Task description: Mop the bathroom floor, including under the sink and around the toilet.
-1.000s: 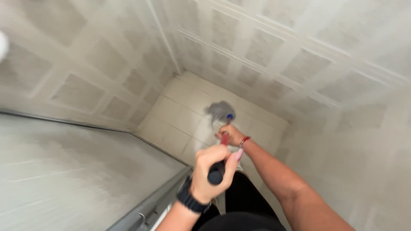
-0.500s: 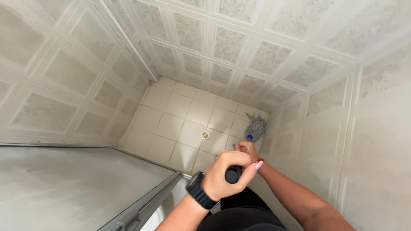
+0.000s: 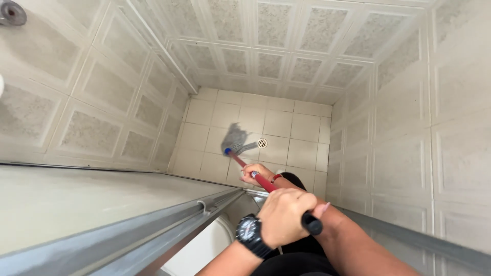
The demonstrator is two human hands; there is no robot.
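Note:
I hold a mop with both hands inside a tiled shower stall. My left hand (image 3: 285, 219), with a black watch on its wrist, grips the black top end of the red mop handle (image 3: 264, 182). My right hand (image 3: 257, 173), with a red band at the wrist, grips the handle lower down. The grey string mop head (image 3: 236, 138) lies on the beige floor tiles (image 3: 302, 130), just left of the round drain (image 3: 262, 143) and touching it or nearly so.
Patterned wall tiles (image 3: 102, 102) close the stall on three sides. A sliding door with a metal track (image 3: 153, 225) runs along the lower left, and a metal rail (image 3: 414, 239) crosses the lower right. A chrome fitting (image 3: 10, 12) sits on the wall at top left.
The mop head has swept from the floor's right-hand corner to the left, next to the drain. Both hands stay on the handle, now tilted leftward.

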